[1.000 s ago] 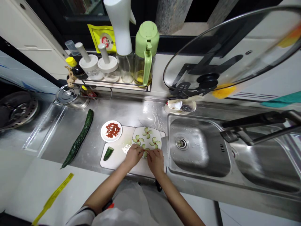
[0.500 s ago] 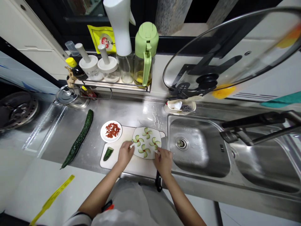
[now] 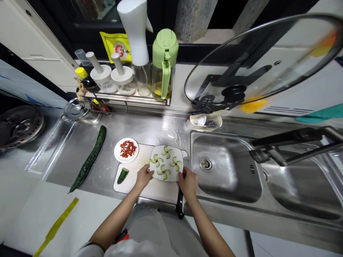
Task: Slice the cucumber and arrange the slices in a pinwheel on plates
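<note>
A white squarish plate (image 3: 162, 160) carries several pinwheels of cucumber slices (image 3: 164, 172) with small red centres. My left hand (image 3: 144, 176) grips its lower left edge between thumb and fingers. At the lower right edge my right hand (image 3: 188, 182) holds it the same way. Beneath the plate lies a white cutting board (image 3: 144, 187). On the board's left part rests a short cucumber piece (image 3: 123, 175). A round white dish of red dried berries (image 3: 127, 149) sits at the board's upper left corner. A knife with a black handle (image 3: 180, 205) lies by my right wrist, its blade mostly hidden.
A whole cucumber (image 3: 89, 159) lies on the steel counter to the left, near a lidded pot (image 3: 80, 110). To the right is a double sink (image 3: 227, 164) with a faucet (image 3: 292, 142). A rack (image 3: 128, 98) holds jars and oil bottles; a glass lid (image 3: 257, 60) hangs at upper right.
Both hands have shifted slightly down to the plate's lower corners, and their fingers have closed on its edge. The plate has barely moved; the pinwheels keep their arrangement.
</note>
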`<state>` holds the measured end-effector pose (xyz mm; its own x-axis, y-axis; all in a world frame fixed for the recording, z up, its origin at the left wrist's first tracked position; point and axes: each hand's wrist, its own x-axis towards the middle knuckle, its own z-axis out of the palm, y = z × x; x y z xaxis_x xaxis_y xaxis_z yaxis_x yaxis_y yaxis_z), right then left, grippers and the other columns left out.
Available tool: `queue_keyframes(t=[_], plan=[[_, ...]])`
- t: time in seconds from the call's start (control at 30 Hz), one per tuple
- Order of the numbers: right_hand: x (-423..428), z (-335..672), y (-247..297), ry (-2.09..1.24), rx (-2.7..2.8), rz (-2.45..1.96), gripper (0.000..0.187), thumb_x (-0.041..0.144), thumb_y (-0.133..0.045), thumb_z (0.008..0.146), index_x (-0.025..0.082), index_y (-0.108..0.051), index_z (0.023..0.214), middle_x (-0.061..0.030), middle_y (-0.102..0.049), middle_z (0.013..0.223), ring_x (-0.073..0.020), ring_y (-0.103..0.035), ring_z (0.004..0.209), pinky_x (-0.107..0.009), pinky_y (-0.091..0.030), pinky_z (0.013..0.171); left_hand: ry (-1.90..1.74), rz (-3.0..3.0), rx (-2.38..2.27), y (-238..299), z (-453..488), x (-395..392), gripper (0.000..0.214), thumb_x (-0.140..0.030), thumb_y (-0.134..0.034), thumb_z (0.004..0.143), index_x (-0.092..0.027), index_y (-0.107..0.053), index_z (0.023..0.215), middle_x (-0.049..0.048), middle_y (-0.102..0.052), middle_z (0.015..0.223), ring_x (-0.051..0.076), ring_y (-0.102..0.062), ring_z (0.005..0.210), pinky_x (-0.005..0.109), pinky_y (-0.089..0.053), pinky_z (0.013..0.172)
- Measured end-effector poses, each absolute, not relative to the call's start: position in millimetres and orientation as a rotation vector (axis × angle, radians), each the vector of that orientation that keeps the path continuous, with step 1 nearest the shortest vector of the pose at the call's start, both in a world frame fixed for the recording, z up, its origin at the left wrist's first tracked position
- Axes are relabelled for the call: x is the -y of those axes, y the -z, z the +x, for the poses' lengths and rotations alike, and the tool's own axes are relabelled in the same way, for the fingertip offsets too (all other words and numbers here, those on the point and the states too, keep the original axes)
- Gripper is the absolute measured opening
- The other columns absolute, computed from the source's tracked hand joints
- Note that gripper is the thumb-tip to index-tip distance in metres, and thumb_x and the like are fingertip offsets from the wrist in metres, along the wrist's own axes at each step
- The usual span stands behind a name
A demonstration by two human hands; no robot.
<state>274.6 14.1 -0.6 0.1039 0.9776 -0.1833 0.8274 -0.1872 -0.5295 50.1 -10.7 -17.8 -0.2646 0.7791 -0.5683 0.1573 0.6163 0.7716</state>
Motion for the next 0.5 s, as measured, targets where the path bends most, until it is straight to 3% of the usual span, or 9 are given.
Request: queue_keyframes(t=[0.2, 0.5], plan=[[-17.1, 276.6, 3.8, -0.743, 1.752, -2.036, 0.031, 0.032, -0.045, 0.081, 0.017, -0.063, 0.101, -0.0048, -0.065, 0.079, -0.0196, -0.053, 0.076, -0.034, -0.032, 0.082, -0.827, 0.65, -1.64, 17.7, 51.2, 8.7, 0.029, -0.037, -0.072, 0.063, -0.017, -0.052, 0.071, -0.0082, -0.043, 0.051, 0.007, -0.048, 0.043, 0.019, -0.043, 0.046], [-22.7, 278.5, 6.9, -0.785, 1.654, -2.004, 0.036, 0.043, -0.045, 0.08, 0.016, -0.066, 0.09, -0.0038, -0.062, 0.066, -0.0175, -0.052, 0.064, -0.032, -0.036, 0.074, -0.871, 0.705, -1.635, 12.6, 53.0, 9.1, 0.027, -0.034, -0.069, 0.065, -0.018, -0.048, 0.069, -0.0089, -0.041, 0.052, 0.006, -0.046, 0.044, 0.018, -0.041, 0.043]])
